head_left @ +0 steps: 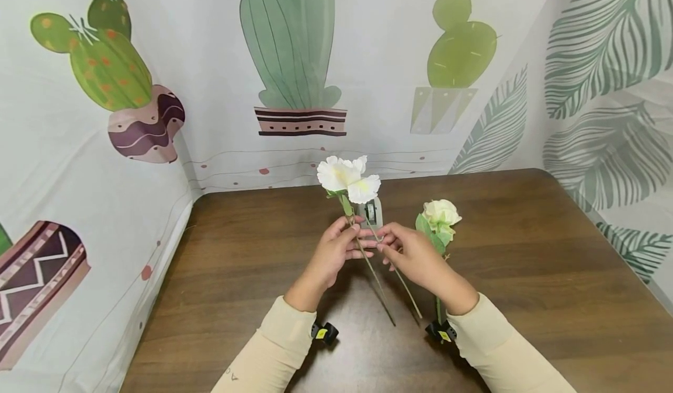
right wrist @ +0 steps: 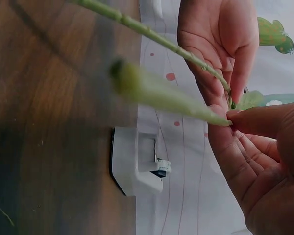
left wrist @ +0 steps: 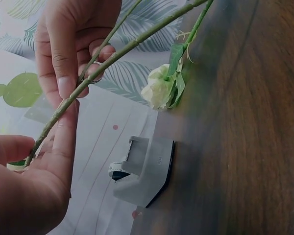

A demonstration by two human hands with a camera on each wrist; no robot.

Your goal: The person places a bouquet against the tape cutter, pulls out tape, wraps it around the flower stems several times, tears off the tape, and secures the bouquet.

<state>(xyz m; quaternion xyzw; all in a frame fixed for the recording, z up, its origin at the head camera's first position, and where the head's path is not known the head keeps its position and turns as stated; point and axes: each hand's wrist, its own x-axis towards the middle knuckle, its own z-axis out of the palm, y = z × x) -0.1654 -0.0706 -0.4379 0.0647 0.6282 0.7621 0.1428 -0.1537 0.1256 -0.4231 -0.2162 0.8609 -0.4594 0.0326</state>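
My left hand (head_left: 331, 251) pinches the green stem (head_left: 375, 279) of an artificial white flower (head_left: 339, 174) between thumb and fingers, just below the bloom. The stem slants down toward me over the table. To its right, my right hand (head_left: 412, 256) pinches a second, thinner stem (head_left: 407, 291) with thumb and fingertips. In the right wrist view this stem's blurred cut end (right wrist: 118, 78) points at the camera. Both hands are close together, the fingertips almost meeting. The second stem's upper end is hidden behind the fingers and the white bloom.
A grey-white tape dispenser (left wrist: 152, 171) with a roll of tape stands behind the hands on the brown wooden table (head_left: 252, 264). A cream artificial rose (head_left: 441, 215) with green leaves lies beside my right hand. Cactus-printed cloth (head_left: 378, 77) hangs along the table's back and left.
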